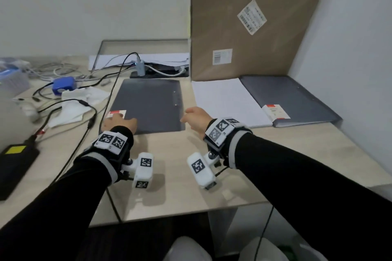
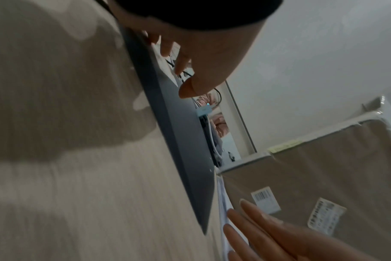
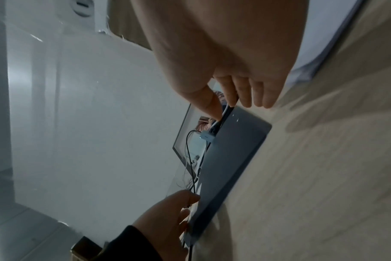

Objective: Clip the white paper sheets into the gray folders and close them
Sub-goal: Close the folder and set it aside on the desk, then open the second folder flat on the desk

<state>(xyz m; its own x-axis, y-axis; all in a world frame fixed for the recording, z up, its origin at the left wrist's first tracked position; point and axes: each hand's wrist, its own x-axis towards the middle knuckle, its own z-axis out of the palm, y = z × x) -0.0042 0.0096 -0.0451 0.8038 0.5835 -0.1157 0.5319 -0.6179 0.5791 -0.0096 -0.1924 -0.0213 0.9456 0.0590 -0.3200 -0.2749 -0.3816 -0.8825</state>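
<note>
A closed gray folder (image 1: 148,104) lies flat mid-table, a red and white label at its near-left corner. My left hand (image 1: 118,123) rests on that corner with the thumb stretched out over the cover; the same left hand (image 2: 201,53) hovers low over the gray folder (image 2: 185,141). My right hand (image 1: 196,117) hangs just off the folder's right edge, fingers relaxed and holding nothing. In the right wrist view the right hand (image 3: 234,70) points down at the folder's (image 3: 230,159) far corner. A stack of white paper (image 1: 224,99) lies to the right, beside a second gray folder (image 1: 292,99).
A tall cardboard box (image 1: 254,23) leans against the wall behind the paper. Cables (image 1: 89,82), a blue device (image 1: 63,86) and crumpled white tissue (image 1: 78,101) crowd the left side. A black unit with a yellow label (image 1: 14,161) lies at the near left edge.
</note>
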